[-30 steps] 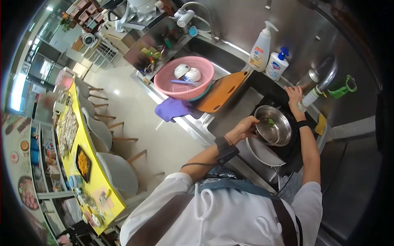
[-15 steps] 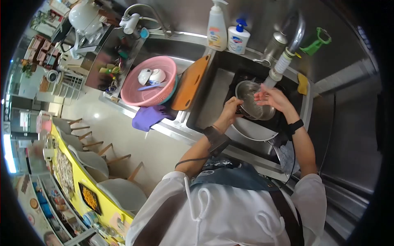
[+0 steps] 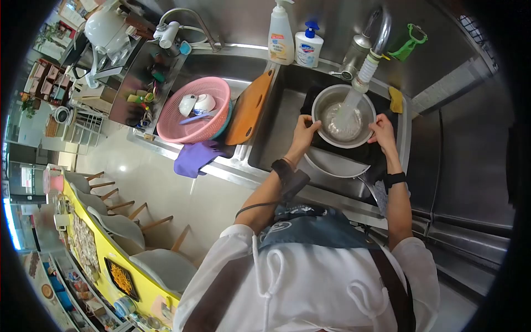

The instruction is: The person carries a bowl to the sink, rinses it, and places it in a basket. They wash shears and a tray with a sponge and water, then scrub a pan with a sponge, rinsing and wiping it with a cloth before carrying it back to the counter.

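Observation:
A round metal bowl [image 3: 344, 144] is under the running tap [image 3: 367, 73] in the right-hand sink basin. Water falls into it and churns over its bottom. My left hand [image 3: 302, 134] pinches the bowl's left rim between thumb and fingers. On the opposite side, my right hand [image 3: 383, 133] grips the right rim. Just below the bowl, towards me, a larger pan [image 3: 338, 166] with a pale inside sits in the basin, partly covered by the bowl.
An orange cutting board [image 3: 251, 108] leans on the divider between basins. Left of it, a pink colander [image 3: 166, 124] holds small white bowls. A purple cloth [image 3: 193, 159] hangs over the front edge. Two pump bottles, one a soap bottle [image 3: 308, 48], stand behind the sink.
My right hand has moved from inside the bowl, under the water, to its right rim. The bowl has gone from tilted to nearly level, and the water stream now falls straight into it.

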The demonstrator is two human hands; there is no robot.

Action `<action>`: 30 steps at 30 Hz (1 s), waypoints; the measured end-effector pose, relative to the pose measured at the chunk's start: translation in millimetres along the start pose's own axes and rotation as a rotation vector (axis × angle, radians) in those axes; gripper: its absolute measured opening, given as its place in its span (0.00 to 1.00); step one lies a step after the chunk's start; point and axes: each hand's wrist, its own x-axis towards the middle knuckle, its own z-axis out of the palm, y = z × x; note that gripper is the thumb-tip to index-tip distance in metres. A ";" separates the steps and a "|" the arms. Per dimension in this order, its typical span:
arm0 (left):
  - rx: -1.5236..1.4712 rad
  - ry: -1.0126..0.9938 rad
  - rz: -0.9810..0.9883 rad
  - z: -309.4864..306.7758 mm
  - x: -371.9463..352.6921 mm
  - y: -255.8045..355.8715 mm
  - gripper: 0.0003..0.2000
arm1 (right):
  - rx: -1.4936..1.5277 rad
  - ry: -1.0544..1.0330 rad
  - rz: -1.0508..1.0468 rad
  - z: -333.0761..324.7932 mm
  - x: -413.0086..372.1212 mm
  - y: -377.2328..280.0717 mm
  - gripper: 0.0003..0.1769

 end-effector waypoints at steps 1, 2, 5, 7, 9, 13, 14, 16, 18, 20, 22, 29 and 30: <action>0.153 0.078 0.210 7.5 3.2 3.9 0.13 | -0.097 0.075 -0.090 1.1 -4.0 -16.7 0.07; 0.304 0.157 0.420 16.9 6.0 7.9 0.16 | -0.296 0.129 -0.137 -0.3 -9.8 -35.0 0.07; 0.293 -0.040 0.533 45.1 -2.3 52.7 0.16 | -0.531 0.243 -0.395 4.5 -22.9 -60.8 0.07; 0.166 -0.067 0.409 68.6 -0.3 67.8 0.12 | -0.793 0.365 -0.640 2.1 -22.0 -54.9 0.10; 0.130 -0.189 0.386 69.1 10.9 69.3 0.10 | -0.816 0.447 -0.714 3.0 -29.7 -62.6 0.12; 0.365 -0.107 0.379 45.2 11.0 70.2 0.07 | -0.873 0.477 -0.613 -17.3 -37.8 -67.3 0.15; 0.439 -0.064 0.335 37.0 11.4 70.4 0.08 | -0.909 0.478 -0.584 -20.2 -40.2 -68.4 0.13; 0.529 -0.036 0.263 19.2 6.9 75.0 0.13 | -0.909 0.524 -0.744 -27.0 -34.4 -56.9 0.12; 0.543 -0.019 0.230 7.1 8.5 68.4 0.16 | -0.736 0.412 -0.593 -37.0 -21.3 -37.6 0.11; 0.549 0.004 0.268 -1.9 13.4 48.7 0.20 | -0.379 0.147 -0.137 -44.7 -8.2 -16.1 0.10; 0.639 0.104 0.336 -6.7 15.1 28.1 0.22 | -0.117 -0.036 0.093 -41.3 -3.8 -7.6 0.08; 0.098 -0.213 -0.104 -44.7 5.9 15.4 0.11 | -0.023 -0.381 0.239 -8.9 14.4 -7.8 0.09; -0.037 -0.232 -0.115 -46.9 -5.5 27.7 0.12 | -0.187 -0.350 0.140 -1.4 24.3 -9.4 0.09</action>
